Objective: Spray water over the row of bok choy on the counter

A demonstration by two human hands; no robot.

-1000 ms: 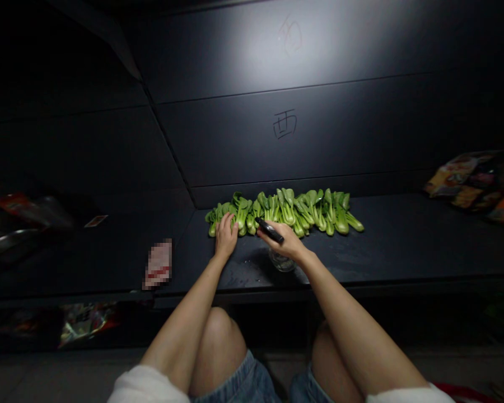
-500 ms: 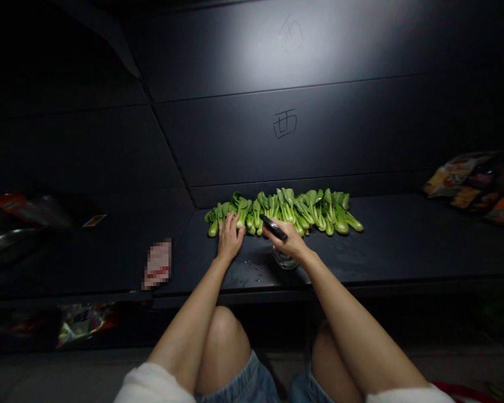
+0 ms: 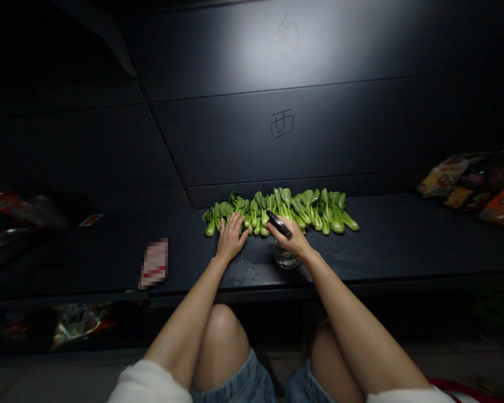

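Note:
A row of green bok choy (image 3: 311, 210) lies along the back of a dark shelf (image 3: 386, 240). My left hand (image 3: 230, 238) rests open with fingers spread on the stalks near the row's left end. My right hand (image 3: 292, 240) is closed around a clear spray bottle (image 3: 285, 258) with a black nozzle (image 3: 279, 224), which points at the middle of the row. Water drops speckle the shelf between my hands.
A red-and-white card (image 3: 153, 263) stands at the shelf's front left. Coloured snack packets (image 3: 474, 184) lie at the far right, more packets (image 3: 21, 207) at the far left and some below the shelf (image 3: 84, 322). My knees are under the shelf edge.
My left hand has slid a little to the right along the greens and spread its fingers. My right hand with the bottle has shifted slightly right and toward the row.

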